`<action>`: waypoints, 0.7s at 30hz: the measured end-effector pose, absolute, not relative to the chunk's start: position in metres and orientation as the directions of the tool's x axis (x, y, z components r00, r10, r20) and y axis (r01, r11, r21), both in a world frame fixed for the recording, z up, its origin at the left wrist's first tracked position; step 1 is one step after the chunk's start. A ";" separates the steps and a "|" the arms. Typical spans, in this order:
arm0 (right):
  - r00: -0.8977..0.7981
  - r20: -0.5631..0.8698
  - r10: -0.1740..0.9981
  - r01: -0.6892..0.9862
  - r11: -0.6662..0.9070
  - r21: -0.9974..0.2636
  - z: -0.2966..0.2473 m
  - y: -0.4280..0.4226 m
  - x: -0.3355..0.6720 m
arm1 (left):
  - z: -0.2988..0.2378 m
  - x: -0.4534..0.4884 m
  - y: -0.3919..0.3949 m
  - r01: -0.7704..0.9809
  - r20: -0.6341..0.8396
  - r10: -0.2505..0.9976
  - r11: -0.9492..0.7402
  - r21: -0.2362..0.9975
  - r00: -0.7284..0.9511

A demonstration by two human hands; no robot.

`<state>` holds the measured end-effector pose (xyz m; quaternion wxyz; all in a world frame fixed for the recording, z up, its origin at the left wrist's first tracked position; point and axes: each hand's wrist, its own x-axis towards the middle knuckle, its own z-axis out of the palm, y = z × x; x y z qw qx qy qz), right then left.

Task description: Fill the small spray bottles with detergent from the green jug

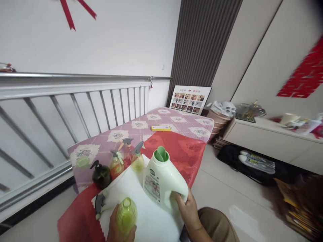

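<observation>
My left hand (112,226) is wrapped round a yellow-green ribbed spray bottle (127,215), whose neck is open and has no spray head on it. My right hand (189,213) grips the handle of a large pale laundry detergent jug (165,179). The jug stands nearly upright, uncapped, with a green pouring spout (161,154) showing at its mouth. A loose grey and white spray head (100,203) lies on the white cloth (147,218) left of the bottle. A green cap (82,162) rests on the tablecloth at the far left.
Behind the cloth stand several spray bottles (137,163) and a dark pump bottle (101,176). A red cloth (176,151) and a yellow-white box (160,128) lie on the flowered tablecloth (139,125). A metal railing (96,111) runs along the left. Shoes (256,161) sit at right.
</observation>
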<state>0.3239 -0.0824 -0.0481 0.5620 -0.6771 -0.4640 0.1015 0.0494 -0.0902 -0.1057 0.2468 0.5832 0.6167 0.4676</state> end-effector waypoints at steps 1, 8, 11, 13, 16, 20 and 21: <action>0.542 0.372 0.754 0.510 0.057 -0.858 -0.049 -0.083 0.324 | -0.104 0.049 -0.091 0.458 0.172 0.965 -0.064 0.887 -0.199; 0.526 0.327 0.785 0.481 0.042 -0.876 -0.053 -0.084 0.324 | -0.082 0.026 -0.097 0.280 -0.127 0.975 0.175 0.944 -0.182; 0.520 0.317 0.793 0.474 0.041 -0.880 -0.052 -0.085 0.323 | -0.084 0.013 -0.106 0.252 -0.120 0.978 0.162 0.954 -0.173; 0.512 0.315 0.799 0.472 0.045 -0.880 -0.049 -0.086 0.323 | -0.083 0.010 -0.108 0.224 -0.119 0.977 0.157 0.962 -0.175; 0.504 0.319 0.802 0.477 0.050 -0.878 -0.044 -0.087 0.322 | -0.072 0.020 -0.101 0.209 -0.107 0.979 0.143 0.967 -0.173; 0.498 0.324 0.805 0.484 0.053 -0.874 -0.039 -0.089 0.323 | -0.054 0.051 -0.076 0.261 -0.042 0.987 0.082 0.962 -0.155; 0.494 0.324 0.807 0.483 0.055 -0.874 -0.038 -0.089 0.322 | -0.053 0.059 -0.068 0.286 -0.014 0.989 0.055 0.957 -0.144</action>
